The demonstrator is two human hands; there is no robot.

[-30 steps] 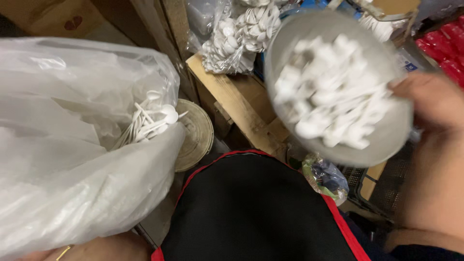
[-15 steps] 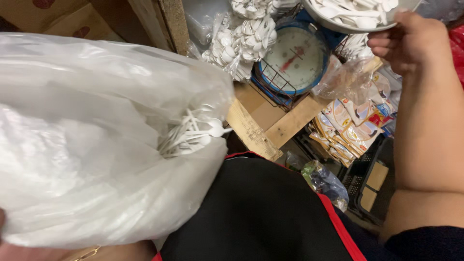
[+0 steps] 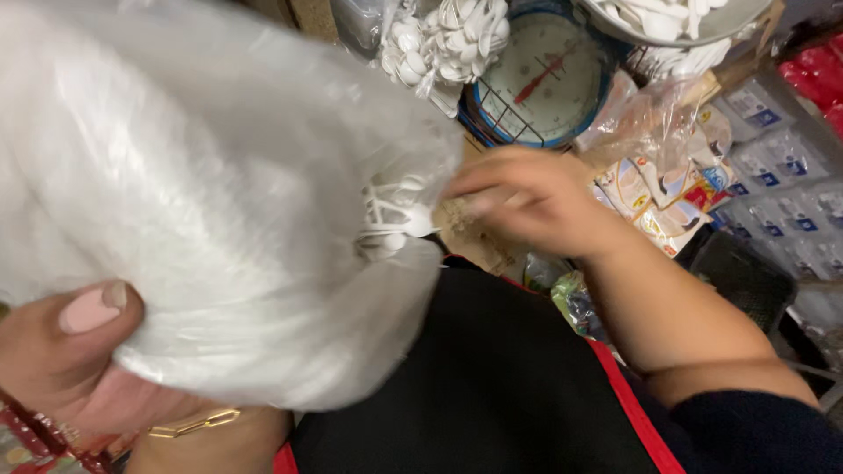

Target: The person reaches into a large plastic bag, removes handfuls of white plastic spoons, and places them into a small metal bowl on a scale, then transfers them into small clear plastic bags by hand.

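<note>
Right hand now down from pan, blurred, at bag mouth.

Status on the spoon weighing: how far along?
Done: the pan sits on the dial scale, holding white spoons. In hand: left hand grips the plastic bag; right hand is at its mouth by loose spoons. Left: plenty of spoons in the bag.

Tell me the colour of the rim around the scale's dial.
Blue, around a white dial with a red needle; the head view shows it.
</note>
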